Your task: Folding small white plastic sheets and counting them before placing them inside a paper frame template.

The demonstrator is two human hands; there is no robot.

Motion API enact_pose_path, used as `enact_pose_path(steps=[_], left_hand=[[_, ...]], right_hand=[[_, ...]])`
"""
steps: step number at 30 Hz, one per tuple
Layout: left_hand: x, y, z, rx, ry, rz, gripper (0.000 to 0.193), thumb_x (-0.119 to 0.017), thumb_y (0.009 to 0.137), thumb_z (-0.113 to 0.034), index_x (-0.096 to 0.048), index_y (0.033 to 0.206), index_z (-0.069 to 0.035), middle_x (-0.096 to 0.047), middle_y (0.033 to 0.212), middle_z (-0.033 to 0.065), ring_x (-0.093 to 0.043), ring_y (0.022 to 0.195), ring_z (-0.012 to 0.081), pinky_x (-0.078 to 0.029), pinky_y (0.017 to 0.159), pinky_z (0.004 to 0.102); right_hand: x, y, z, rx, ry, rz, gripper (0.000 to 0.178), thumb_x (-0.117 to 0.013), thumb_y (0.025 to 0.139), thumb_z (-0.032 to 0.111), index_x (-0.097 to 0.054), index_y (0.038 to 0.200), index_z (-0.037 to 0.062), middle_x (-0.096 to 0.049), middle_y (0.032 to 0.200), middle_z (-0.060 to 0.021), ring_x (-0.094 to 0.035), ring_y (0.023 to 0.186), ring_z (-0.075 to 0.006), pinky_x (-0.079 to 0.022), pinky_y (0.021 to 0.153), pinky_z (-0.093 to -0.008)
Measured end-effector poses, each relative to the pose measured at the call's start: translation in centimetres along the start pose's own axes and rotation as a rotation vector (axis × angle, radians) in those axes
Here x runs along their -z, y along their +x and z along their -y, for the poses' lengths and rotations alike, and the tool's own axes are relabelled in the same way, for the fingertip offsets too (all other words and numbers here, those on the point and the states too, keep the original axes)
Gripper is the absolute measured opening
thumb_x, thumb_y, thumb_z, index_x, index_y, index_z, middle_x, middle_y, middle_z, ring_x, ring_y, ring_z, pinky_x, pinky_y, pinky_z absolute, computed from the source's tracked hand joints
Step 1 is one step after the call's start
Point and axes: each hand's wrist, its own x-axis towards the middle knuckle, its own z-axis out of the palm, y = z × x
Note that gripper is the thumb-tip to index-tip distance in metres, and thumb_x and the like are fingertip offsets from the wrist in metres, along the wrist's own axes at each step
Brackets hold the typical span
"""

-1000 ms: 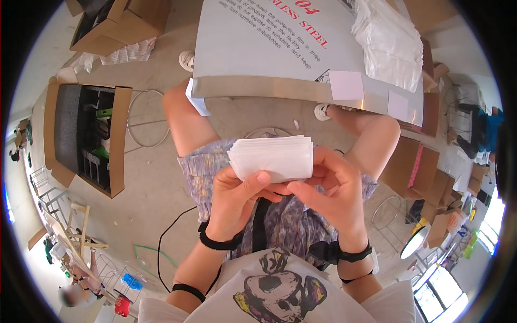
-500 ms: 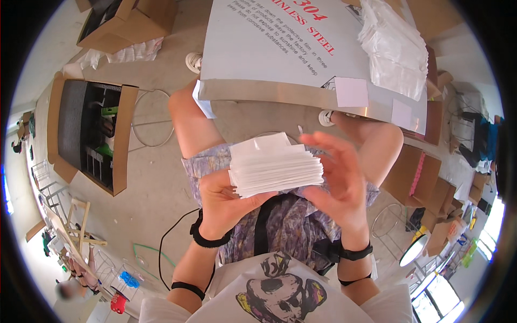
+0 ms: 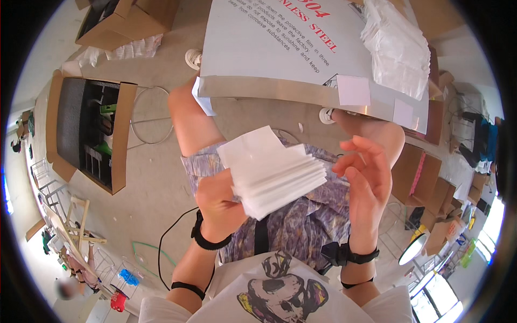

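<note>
A thick stack of white paper sheets (image 3: pixel 280 175) is gripped at its left side by my left hand (image 3: pixel 218 202), above my lap. Its right edges fan apart, and one sheet at the top sticks out toward the far left. My right hand (image 3: pixel 367 175) is off the stack, to its right, with fingers apart and slightly curled and nothing in them. Beyond my knees stands a table with a film-covered metal top (image 3: pixel 258 48). A pile of clear plastic bags (image 3: pixel 398 54) lies on its right part.
Two pale paper squares (image 3: pixel 354 90) are at the table's near edge. An open carton with black foam (image 3: pixel 91 134) stands on the floor at left. More cartons (image 3: pixel 417 175) stand at right. A black cable (image 3: pixel 161 253) runs along the floor, and a person (image 3: pixel 81 274) is far left.
My right hand has moved away from the stack to the right. My left hand has tilted the stack, its right side now higher, and the top sheet shows more.
</note>
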Motion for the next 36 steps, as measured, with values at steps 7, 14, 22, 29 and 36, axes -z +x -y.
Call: enact_pose_path(steps=[7, 14, 22, 29, 36], left_hand=[[-1.5, -0.2, 0.5, 0.529, -0.824, -0.101, 0.02, -0.069, 0.08, 0.006, -0.067, 0.1, 0.006, -0.069, 0.095, 0.0093, -0.067, 0.083, 0.0192, -0.057, 0.074, 0.0309], [-1.5, -1.5, 1.5, 0.412, -0.553, -0.007, 0.023, -0.075, 0.075, 0.005, -0.069, 0.097, 0.004, -0.07, 0.095, 0.0099, -0.066, 0.085, 0.0145, -0.053, 0.075, 0.0256], [-1.4, -1.0, 0.8, 0.244, -0.394, -0.019, 0.024, -0.075, 0.071, 0.006, -0.07, 0.094, 0.004, -0.07, 0.093, 0.0068, -0.063, 0.082, 0.0086, -0.05, 0.07, 0.0229], [-1.4, -0.2, 0.6, 0.163, -0.327, 0.007, 0.025, -0.075, 0.071, 0.006, -0.069, 0.095, 0.006, -0.07, 0.092, 0.0061, -0.063, 0.082, 0.0091, -0.05, 0.069, 0.0227], [-1.9, -0.7, 0.9, 0.309, -0.477, -0.043, 0.024, -0.076, 0.071, 0.005, -0.07, 0.094, 0.005, -0.07, 0.09, 0.0053, -0.063, 0.083, 0.0093, -0.05, 0.075, 0.0243]], right_hand=[[-0.8, -0.2, 0.4, -0.018, 0.079, 0.057, 0.034, -0.059, 0.081, -0.006, -0.055, 0.114, -0.0017, -0.055, 0.101, -0.0086, -0.054, 0.078, -0.0111, -0.046, 0.07, -0.0248], [-2.4, 0.1, 1.5, 0.327, -0.331, 0.207, 0.038, -0.067, 0.068, -0.015, -0.069, 0.101, 0.0035, -0.053, 0.1, -0.0094, -0.055, 0.07, -0.0114, -0.045, 0.056, -0.0218], [-1.9, 0.8, 1.2, 0.519, -0.447, 0.234, 0.036, -0.068, 0.065, -0.017, -0.072, 0.094, 0.005, -0.049, 0.099, -0.0098, -0.058, 0.075, -0.0139, -0.051, 0.061, -0.0236], [-1.8, 1.0, 0.9, 0.543, -0.437, 0.243, 0.034, -0.069, 0.065, -0.017, -0.071, 0.092, 0.004, -0.049, 0.1, -0.01, -0.057, 0.072, -0.0131, -0.05, 0.058, -0.023], [-1.9, 1.0, 0.7, 0.558, -0.434, 0.241, 0.032, -0.069, 0.065, -0.017, -0.071, 0.091, 0.0036, -0.049, 0.101, -0.0101, -0.055, 0.07, -0.0121, -0.046, 0.055, -0.0219]])
